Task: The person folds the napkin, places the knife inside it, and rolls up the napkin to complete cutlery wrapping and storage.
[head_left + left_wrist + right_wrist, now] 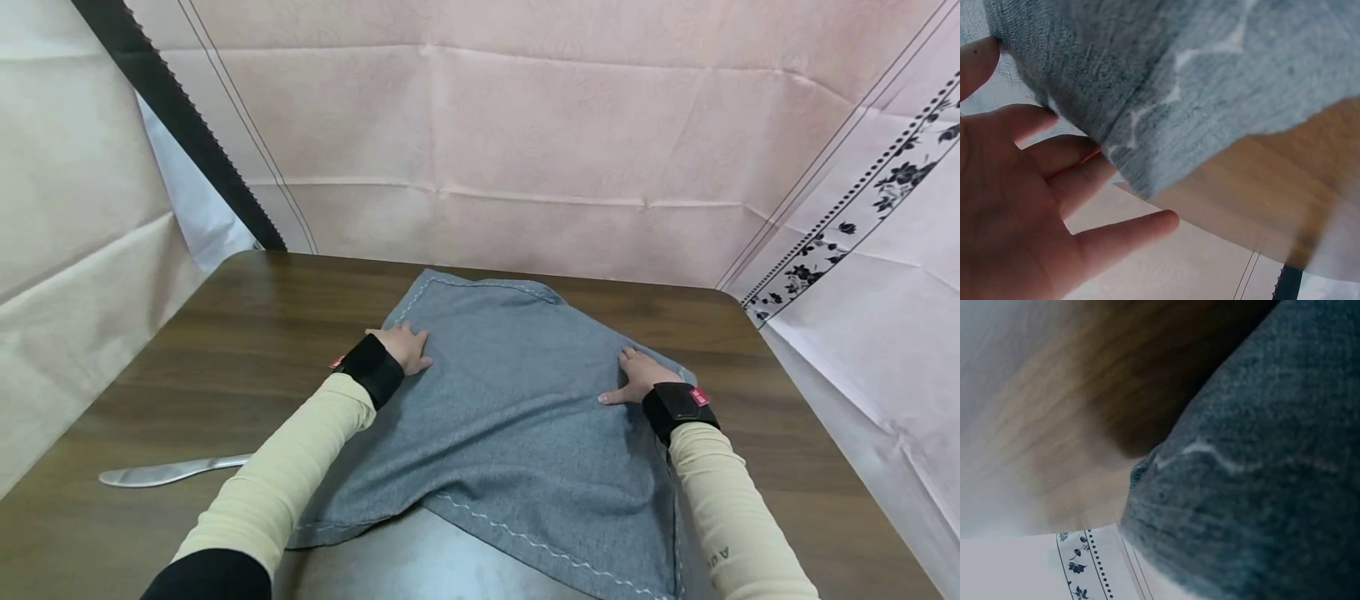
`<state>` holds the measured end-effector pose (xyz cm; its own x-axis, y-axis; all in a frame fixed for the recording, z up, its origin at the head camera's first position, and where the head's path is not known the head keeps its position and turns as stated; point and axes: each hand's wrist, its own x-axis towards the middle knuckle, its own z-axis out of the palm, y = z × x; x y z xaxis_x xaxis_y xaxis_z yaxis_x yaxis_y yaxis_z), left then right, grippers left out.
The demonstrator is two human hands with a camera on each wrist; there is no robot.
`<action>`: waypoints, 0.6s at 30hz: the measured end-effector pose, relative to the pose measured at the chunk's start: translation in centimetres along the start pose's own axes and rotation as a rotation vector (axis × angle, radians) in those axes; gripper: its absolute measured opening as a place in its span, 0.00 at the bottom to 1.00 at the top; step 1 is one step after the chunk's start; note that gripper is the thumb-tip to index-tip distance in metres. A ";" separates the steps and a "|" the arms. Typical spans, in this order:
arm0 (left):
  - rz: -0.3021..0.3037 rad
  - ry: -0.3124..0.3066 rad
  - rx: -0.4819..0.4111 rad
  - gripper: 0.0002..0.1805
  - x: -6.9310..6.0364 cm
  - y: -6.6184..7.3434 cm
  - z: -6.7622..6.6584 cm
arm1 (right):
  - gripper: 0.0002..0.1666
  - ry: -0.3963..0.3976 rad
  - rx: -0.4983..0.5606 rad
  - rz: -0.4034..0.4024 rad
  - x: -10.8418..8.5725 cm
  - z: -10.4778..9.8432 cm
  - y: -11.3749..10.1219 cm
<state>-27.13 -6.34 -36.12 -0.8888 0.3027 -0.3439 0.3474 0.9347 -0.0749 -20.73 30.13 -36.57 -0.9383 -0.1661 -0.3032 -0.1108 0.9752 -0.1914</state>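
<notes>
Left hand [405,347]: your fingers are spread wide, touching the grey-blue cloth [510,400] at its edge.
Right hand [642,377]: rests on the cloth, your thumb spread from the fingers.
Cloth: wrinkled, between your hands and reaching past them both ways.
Knife [161,474]: left of your left hand, nearer you.

Right sleeve [738,517]: small dark printed characters [717,557] on the cream fabric, low in head view; one looks like a capital A, the mark next to it uncertain.
Right wristband [675,414]: black, bears a red label [699,397]; pale marks on it, too small to read.
Left wristband [371,371]: black, small red tag [337,362] at its outer edge; pale marks, illegible.
Full words or numbers: none readable.
</notes>
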 end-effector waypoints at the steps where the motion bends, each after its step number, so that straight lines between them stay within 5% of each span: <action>1: -0.015 -0.003 0.000 0.34 -0.1 0.0 -0.1 | 0.55 0.007 -0.007 -0.011 0.0 0.0 -0.1; 6: -0.062 -0.020 -0.030 0.39 -0.5 0.1 -0.7 | 0.53 0.026 0.018 -0.039 0.0 -0.4 -0.1; 10: -0.070 -0.007 -0.055 0.41 -0.9 0.5 -0.8 | 0.47 0.123 0.074 -0.013 0.0 -1.0 0.7; 14: -0.077 0.021 -0.057 0.41 -1.6 0.8 -0.5 | 0.33 0.263 0.089 0.113 -0.1 -1.2 2.3; 18: -0.093 0.043 -0.039 0.41 -1.9 0.8 -0.6 | 0.21 0.300 0.055 0.253 -0.4 -1.3 3.6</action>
<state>-25.35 -6.05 -34.96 -0.9292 0.2211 -0.2962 0.2515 0.9654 -0.0682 -21.20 33.93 -35.94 -0.9886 0.1368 -0.0627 0.1466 0.9692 -0.1979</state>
